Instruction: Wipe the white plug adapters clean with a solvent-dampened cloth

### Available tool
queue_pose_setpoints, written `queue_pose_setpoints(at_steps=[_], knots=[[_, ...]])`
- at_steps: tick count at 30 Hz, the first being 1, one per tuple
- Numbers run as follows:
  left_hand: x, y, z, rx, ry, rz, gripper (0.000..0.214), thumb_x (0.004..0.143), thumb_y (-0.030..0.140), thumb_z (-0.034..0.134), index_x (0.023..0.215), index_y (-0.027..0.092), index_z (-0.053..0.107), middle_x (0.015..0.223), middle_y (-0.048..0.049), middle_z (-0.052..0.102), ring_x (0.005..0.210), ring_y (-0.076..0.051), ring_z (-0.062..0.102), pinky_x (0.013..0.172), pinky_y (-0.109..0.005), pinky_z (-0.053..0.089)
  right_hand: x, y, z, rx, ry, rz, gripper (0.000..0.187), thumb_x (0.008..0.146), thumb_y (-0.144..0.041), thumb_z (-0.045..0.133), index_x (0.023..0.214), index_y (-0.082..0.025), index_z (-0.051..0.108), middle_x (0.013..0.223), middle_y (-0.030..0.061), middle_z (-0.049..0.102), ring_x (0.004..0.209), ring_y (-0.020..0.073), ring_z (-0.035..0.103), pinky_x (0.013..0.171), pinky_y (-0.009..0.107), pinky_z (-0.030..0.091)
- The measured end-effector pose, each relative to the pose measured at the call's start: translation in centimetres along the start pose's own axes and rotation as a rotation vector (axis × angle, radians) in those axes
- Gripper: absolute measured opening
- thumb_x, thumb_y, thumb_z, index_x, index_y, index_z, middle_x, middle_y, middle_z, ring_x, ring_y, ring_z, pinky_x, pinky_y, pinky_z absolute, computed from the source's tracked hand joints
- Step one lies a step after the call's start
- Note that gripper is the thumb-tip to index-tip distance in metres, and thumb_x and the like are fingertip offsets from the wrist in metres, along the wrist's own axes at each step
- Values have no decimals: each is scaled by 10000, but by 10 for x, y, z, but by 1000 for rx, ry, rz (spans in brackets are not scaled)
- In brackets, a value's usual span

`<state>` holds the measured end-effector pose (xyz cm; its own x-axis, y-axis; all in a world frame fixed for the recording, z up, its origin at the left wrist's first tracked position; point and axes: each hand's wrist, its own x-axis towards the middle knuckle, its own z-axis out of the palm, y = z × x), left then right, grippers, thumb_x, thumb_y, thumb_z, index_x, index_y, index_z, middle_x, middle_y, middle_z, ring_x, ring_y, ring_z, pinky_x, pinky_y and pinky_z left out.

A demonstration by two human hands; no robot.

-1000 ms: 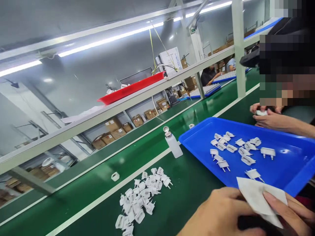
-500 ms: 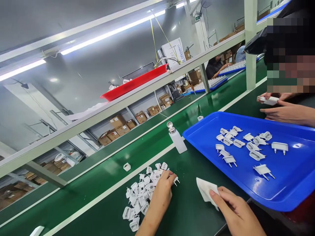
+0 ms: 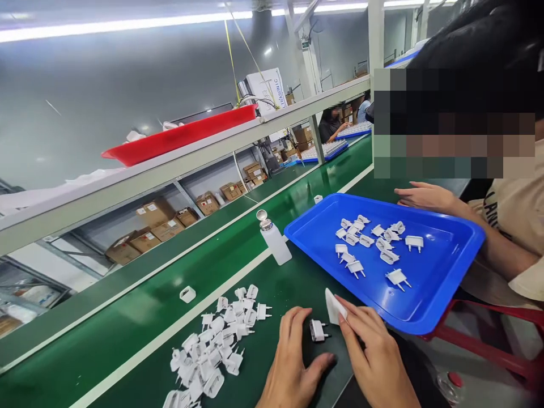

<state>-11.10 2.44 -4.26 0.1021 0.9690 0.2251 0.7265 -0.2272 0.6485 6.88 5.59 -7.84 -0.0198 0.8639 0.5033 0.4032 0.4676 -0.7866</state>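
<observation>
My left hand (image 3: 295, 360) is open over the green bench (image 3: 249, 374), thumb and fingers apart. Between its thumb and fingertips lies one white two-pin plug housing (image 3: 317, 331), pins toward the right; no finger visibly grips it. My right hand (image 3: 374, 351) pinches a folded white cloth (image 3: 335, 307) just beyond that housing. To the left of my left hand is a loose pile of similar white plug housings (image 3: 212, 345). A blue tray (image 3: 450, 294) at the right bears several more, spread out with pins in different directions.
A white pump bottle (image 3: 275, 243) with a raised metal lid stands by the tray's left corner. One white housing (image 3: 187, 294) sits on the green conveyor belt (image 3: 140, 317). A co-worker's hand (image 3: 425, 196) is behind the tray. A red bin (image 3: 182, 136) rests on the shelf above.
My left hand has moved right from the pile to beside the cloth, and a housing now lies by its fingers. The view has turned right. The co-worker's visible hand no longer shows a white piece.
</observation>
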Motion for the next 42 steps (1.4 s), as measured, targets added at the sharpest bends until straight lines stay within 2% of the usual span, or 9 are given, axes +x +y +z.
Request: queue_pose_setpoints(at_steps=[3, 8, 15, 23, 30, 33, 37, 39, 42], knots=[[0, -8, 2, -37, -5, 46, 527, 879, 128, 651, 1384, 256, 572, 1282, -112, 660, 1122, -269, 644, 961, -419, 575, -6, 1, 3, -143, 74, -145, 397, 1037, -201, 480, 1415, -181, 597, 1350, 80, 690, 1109, 224, 586, 935, 349, 541], [8, -13, 8, -104, -1, 137, 422, 868, -15, 448, 1124, 225, 680, 988, -64, 718, 926, -206, 683, 818, -321, 596, -25, 9, 21, -360, -57, -531, 496, 902, -41, 491, 1384, -72, 600, 1375, 87, 689, 982, 209, 619, 822, 308, 517], [16, -23, 11, -23, 114, 259, 370, 794, -27, 455, 965, 194, 697, 799, -38, 709, 728, -183, 698, 665, -252, 583, -29, 26, 31, -353, 117, -725, 391, 880, -28, 450, 1162, -101, 712, 1150, 75, 795, 802, 200, 612, 681, 348, 404], [16, -40, 17, -45, 102, 272, 361, 882, 46, 488, 1097, 226, 716, 809, -19, 710, 697, -167, 674, 668, -237, 567, -5, 19, 12, -289, -68, -667, 381, 821, -91, 602, 1183, -167, 693, 1224, -9, 773, 723, 165, 572, 590, 315, 412], [13, -49, 19, -60, 111, 379, 501, 895, 45, 517, 1325, 273, 633, 978, -42, 780, 812, -183, 725, 737, -244, 595, -2, 9, -1, -252, -262, -485, 484, 827, -131, 732, 1292, -229, 639, 1173, -65, 786, 782, 160, 596, 663, 263, 477], [12, -48, 18, -42, 85, 345, 465, 911, 56, 529, 1298, 280, 656, 1058, -56, 784, 888, -193, 739, 796, -259, 605, 0, 4, 2, -240, -287, -404, 463, 878, -140, 695, 1322, -244, 615, 1142, -59, 786, 799, 161, 599, 679, 268, 467], [11, -47, 25, -7, 140, 331, 338, 938, 121, 538, 1211, 239, 699, 940, -65, 785, 786, -212, 710, 735, -292, 613, 8, -5, 13, -250, -245, -322, 216, 923, -60, 573, 992, -234, 682, 930, -20, 767, 776, 178, 597, 653, 288, 409], [9, -47, 30, 31, 183, 341, 341, 947, 119, 496, 1204, 213, 699, 913, -80, 778, 761, -227, 685, 718, -322, 611, 11, -5, 18, -255, -199, -320, 233, 926, -39, 544, 841, -231, 643, 837, -15, 737, 762, 181, 599, 645, 292, 389], [6, -45, 34, 70, 201, 357, 363, 921, 67, 453, 1138, 207, 708, 853, -77, 752, 735, -230, 655, 682, -323, 597, 4, 3, 23, -251, -146, -393, 213, 888, -39, 573, 867, -234, 655, 840, -19, 744, 772, 176, 610, 649, 290, 410]])
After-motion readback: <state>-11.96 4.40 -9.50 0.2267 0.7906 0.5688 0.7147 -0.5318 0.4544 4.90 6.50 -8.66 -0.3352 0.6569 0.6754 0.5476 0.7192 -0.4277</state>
